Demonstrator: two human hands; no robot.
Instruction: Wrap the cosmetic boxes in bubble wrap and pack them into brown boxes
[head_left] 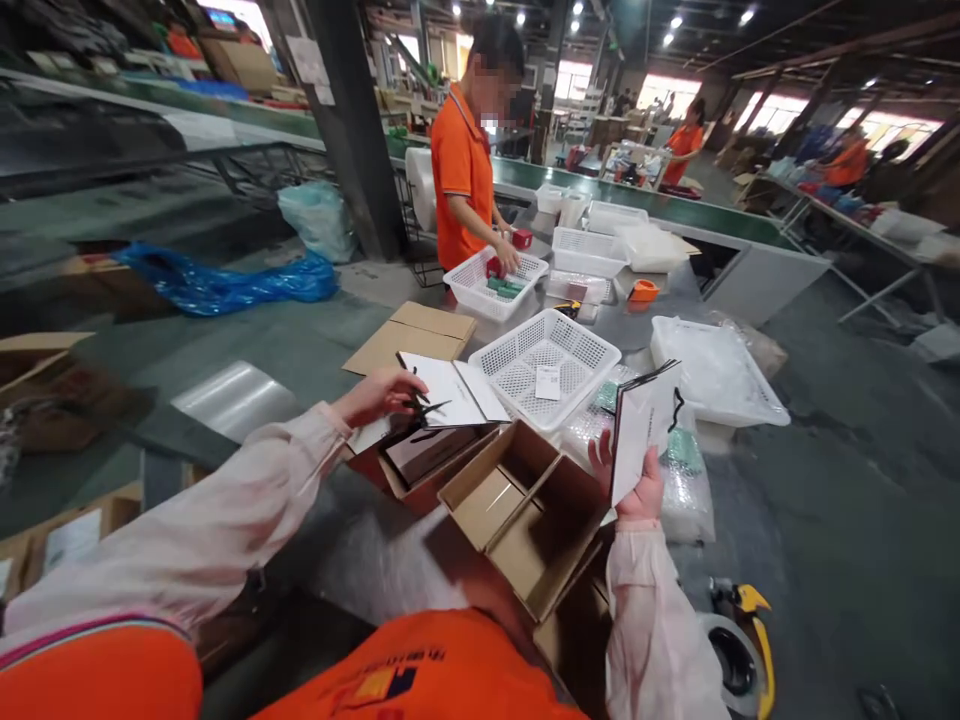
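My left hand (384, 395) is closed with its fingertips at the left edge of a white paper bag (454, 395), where thin black cords stick out. That flat bag lies over an open brown box on the near side of the table. My right hand (641, 492) grips a small stack of flat white paper bags (643, 425), held upright, with a black cord handle on the right side. Between my hands sits an open cardboard box (517, 500) with a divider making two compartments; its visible inside shows bare cardboard.
A white plastic basket (487, 355) holding a small card stands beyond the boxes. Bubble-wrapped items (686, 500) and a white tray (776, 412) are to the right. A yellow tape dispenser (763, 650) lies near right. Across the table, a co-worker (466, 170) reaches into another basket (469, 290).
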